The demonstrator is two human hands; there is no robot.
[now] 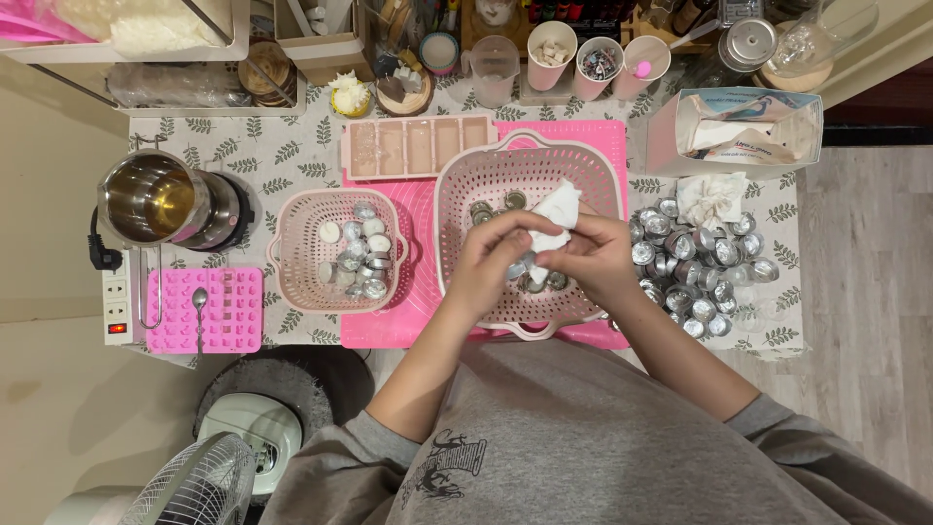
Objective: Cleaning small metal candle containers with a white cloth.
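White tissue (558, 209) pinched in right hand (595, 255) grip, left hand (496, 258) closed on metal cup (517, 269) (over pink basket (466, 175)).

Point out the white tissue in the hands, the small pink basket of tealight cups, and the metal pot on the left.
white tissue (558, 209): head view, on its upper fold above the fingers.
small pink basket (296, 209): head view, on its upper left wall.
metal pot (155, 197): head view, on its inside.
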